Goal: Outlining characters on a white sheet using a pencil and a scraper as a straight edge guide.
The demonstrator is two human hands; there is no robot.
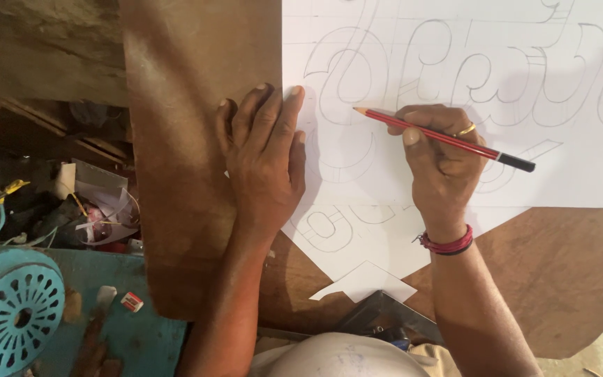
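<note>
Here, in the head view, the left hand (265, 162) lies flat with fingers spread, pinning the white paper sheet (455, 105) to the brown board (197, 139) so it cannot slide. The right hand (441, 157) pinches a red pencil (448, 139), its tip on a pencilled outline.

A brown wooden board (197, 174) serves as the bench, its surface worn and rubbed pale in patches. A large white paper sheet (455, 174) with pencilled outline shapes lies flat on it, under the right-hand fingers (413, 132) and reaching to the tips of the left-hand fingers (273, 105). Below the fingers, a second, smaller sheet (357, 234) pokes out from under the large one. Lower still lies a small white paper scrap (364, 283), just beside a dark metal square (385, 314) at the board's near edge.
</note>
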